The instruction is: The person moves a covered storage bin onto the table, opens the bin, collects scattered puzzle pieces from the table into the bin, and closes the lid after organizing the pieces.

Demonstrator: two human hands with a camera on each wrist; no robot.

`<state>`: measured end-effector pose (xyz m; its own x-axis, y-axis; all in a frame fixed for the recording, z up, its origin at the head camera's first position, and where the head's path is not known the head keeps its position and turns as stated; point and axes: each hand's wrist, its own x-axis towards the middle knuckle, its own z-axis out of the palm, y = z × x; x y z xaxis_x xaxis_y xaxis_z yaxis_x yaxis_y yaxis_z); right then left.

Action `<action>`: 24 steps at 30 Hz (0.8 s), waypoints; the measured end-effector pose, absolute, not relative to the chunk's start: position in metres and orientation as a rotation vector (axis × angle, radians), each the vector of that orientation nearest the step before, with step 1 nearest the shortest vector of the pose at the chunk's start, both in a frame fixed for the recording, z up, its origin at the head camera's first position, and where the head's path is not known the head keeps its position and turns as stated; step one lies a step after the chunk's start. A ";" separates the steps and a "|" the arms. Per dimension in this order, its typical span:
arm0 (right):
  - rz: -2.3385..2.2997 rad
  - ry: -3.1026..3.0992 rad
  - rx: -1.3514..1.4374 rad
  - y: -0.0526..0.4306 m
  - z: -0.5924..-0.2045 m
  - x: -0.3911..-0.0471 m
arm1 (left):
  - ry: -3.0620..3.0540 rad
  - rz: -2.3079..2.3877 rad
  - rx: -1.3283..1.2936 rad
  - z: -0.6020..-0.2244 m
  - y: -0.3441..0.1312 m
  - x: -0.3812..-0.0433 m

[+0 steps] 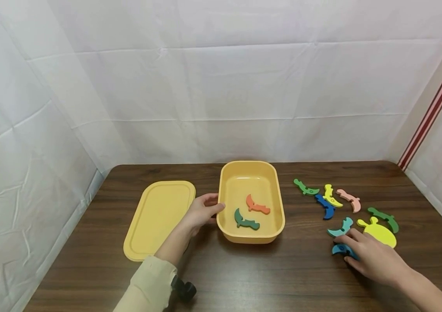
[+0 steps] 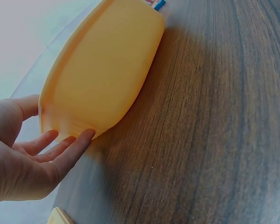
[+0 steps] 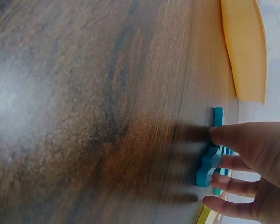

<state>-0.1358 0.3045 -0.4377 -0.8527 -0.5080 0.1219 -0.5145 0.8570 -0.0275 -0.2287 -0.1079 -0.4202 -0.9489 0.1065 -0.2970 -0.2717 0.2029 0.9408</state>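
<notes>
Left hand [image 1: 202,213]: gripping yellow box [image 1: 250,239] at left; 2 pieces [image 1: 259,207] lying inside. Right hand [image 1: 376,256]: pinching 1 blue piece [image 1: 340,249], near right. Yellow lid [image 1: 158,219]: lying left.

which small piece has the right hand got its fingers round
The mid-blue piece, nearest the front of the table, between the thumb and fingers of the right hand. The dark blue piece lies farther back, clear of that hand.
</notes>
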 end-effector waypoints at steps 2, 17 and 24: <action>0.087 -2.926 0.818 0.305 -0.439 -0.137 | 2.180 1.813 -0.150 -0.421 -0.108 -0.229; 0.152 -2.880 0.899 0.302 -0.440 -0.137 | 2.158 1.796 -0.138 -0.401 -0.106 -0.219; 0.165 -2.851 0.929 0.300 -0.442 -0.138 | 2.148 1.819 -0.125 -0.409 -0.108 -0.223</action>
